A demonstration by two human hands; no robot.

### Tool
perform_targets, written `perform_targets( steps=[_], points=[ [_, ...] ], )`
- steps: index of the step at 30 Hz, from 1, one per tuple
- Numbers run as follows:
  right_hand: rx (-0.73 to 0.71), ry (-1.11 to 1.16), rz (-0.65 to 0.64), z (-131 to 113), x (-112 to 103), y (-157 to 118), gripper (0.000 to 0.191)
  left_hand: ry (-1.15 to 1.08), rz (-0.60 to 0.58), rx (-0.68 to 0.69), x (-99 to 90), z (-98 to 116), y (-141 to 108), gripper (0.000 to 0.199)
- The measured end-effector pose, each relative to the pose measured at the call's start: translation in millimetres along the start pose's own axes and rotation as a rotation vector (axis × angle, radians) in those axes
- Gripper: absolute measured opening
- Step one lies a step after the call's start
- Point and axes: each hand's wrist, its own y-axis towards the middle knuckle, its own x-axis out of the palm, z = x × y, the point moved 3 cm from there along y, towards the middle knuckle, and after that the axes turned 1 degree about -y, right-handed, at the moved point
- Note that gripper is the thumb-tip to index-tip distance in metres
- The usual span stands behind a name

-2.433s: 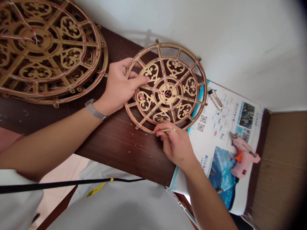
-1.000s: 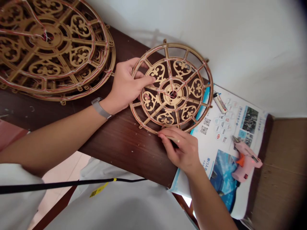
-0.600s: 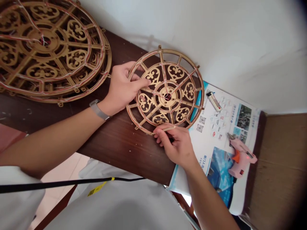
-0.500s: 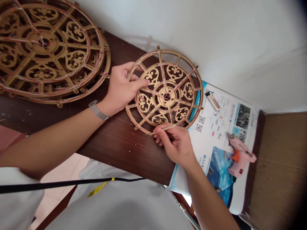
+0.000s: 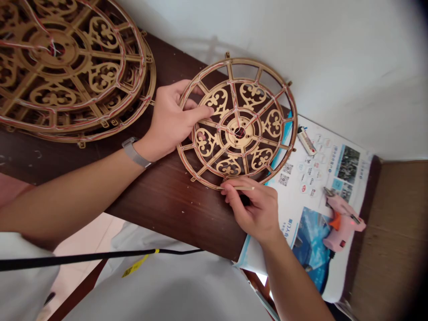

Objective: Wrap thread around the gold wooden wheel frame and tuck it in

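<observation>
The left hand hooks through the fretwork wooden wheel lying on the dark surface, steadying it, while the right hand pinches a thin stick against the wheel's lower rim.

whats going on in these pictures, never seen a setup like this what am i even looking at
There is no machine here, just a person working with two bare hands. All the pictures come from one camera worn on the person's head, looking down, so their arms reach in from the left and the bottom. The left hand, with a grey wristband, holds a round wooden lattice wheel strung with thin red and white thread. The right hand pinches a thin pale stick at the wheel's lower rim. More wheels lie stacked on the dark wood table. To the right, a pink glue gun and a lighter rest on a printed sheet.
</observation>
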Motion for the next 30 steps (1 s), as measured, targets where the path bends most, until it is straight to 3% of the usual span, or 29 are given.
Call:
perform_targets(
  steps=[8, 22, 30],
  points=[
    [-0.049, -0.017, -0.029, -3.7, -0.1, 0.1, 0.014, 0.041, 0.02, 0.009, -1.4, -2.2, -0.2, 0.023],
    [0.122, 0.172, -0.072, 3.6, 3.1, 0.1, 0.018, 0.029, 0.015, 0.006, -1.0, -4.0, 0.6, 0.024],
    [0.234, 0.219, -0.094, 2.5, 3.4, 7.4, 0.032, 0.062, 0.029, -0.016, -1.3, -4.7, 0.5, 0.027]
  ],
)
